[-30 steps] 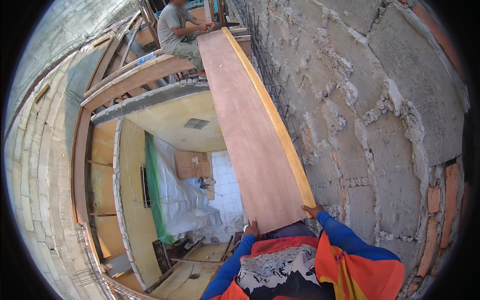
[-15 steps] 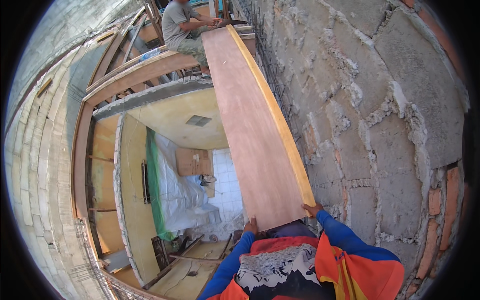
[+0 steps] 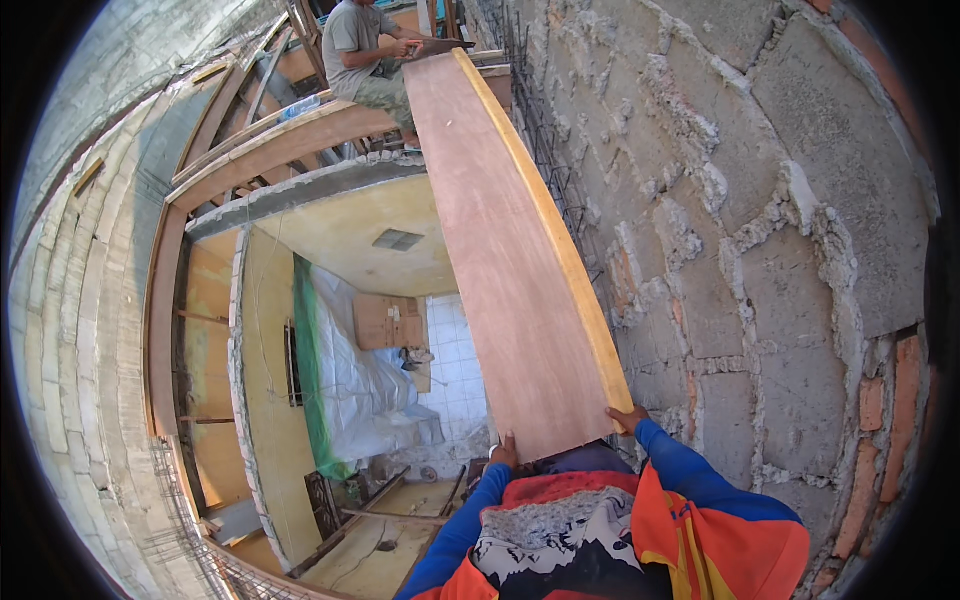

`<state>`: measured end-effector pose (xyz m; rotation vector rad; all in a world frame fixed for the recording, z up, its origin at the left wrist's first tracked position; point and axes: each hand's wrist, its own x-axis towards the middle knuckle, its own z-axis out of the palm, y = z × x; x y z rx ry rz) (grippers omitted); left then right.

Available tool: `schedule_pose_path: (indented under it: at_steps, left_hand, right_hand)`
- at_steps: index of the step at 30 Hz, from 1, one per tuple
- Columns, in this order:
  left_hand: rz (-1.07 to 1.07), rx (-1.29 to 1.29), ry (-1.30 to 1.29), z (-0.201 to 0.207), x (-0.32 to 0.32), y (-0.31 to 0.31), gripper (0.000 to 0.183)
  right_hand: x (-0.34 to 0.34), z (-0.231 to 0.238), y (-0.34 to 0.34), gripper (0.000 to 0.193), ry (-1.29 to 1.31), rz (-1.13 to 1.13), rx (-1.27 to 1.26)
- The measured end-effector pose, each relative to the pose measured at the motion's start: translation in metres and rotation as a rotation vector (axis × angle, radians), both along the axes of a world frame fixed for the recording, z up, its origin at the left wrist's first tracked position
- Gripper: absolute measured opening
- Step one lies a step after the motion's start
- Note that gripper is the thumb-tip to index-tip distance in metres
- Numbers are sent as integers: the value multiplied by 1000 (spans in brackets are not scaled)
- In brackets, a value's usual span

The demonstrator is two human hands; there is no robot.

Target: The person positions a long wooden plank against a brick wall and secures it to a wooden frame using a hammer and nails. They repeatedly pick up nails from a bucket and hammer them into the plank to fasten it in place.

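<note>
A long reddish-brown plywood panel [image 3: 510,270] stretches away from me, with a yellowish wooden strip [image 3: 556,230] along its right edge. At the near left corner, my left hand [image 3: 504,454] grips the panel, thumb on top and the other fingers hidden beneath. My right hand [image 3: 627,418] is closed around the near right corner, over the end of the wooden strip. Beside the panel's far end, a person in a grey shirt [image 3: 352,50] sits and holds a handsaw [image 3: 440,46] across that end.
A rough block wall [image 3: 730,250] rises close on the right, with steel rebar [image 3: 545,150] beside the panel. Down on the left lies a deep room with a tiled floor [image 3: 450,360], a cardboard box [image 3: 388,322] and plastic sheeting [image 3: 365,390]. Wooden formwork [image 3: 290,140] borders the opening.
The other person's hands and saw have drawn back to the left at the far end. Both of my hands keep their hold on the panel, almost unmoved.
</note>
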<state>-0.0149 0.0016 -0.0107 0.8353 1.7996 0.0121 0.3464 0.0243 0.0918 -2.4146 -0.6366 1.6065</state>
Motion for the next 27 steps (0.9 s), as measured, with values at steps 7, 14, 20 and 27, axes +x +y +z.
schedule_pose_path:
  at_steps: [7,14,20,27]
  left_hand:
    - [15,-14,-31,-1,-1,-2,100]
    - [0,-28,2,3,-2,-1,101]
    - [25,-24,-27,14,-4,2,98]
    - [-24,-22,-8,15,1,1,99]
  right_hand:
    - [0,-7,-3,72,-11,-6,22]
    - [2,-12,-3,66,-2,34,-19]
    - [-4,-5,0,70,-10,9,26]
    - [6,-24,-9,71,-34,30,11]
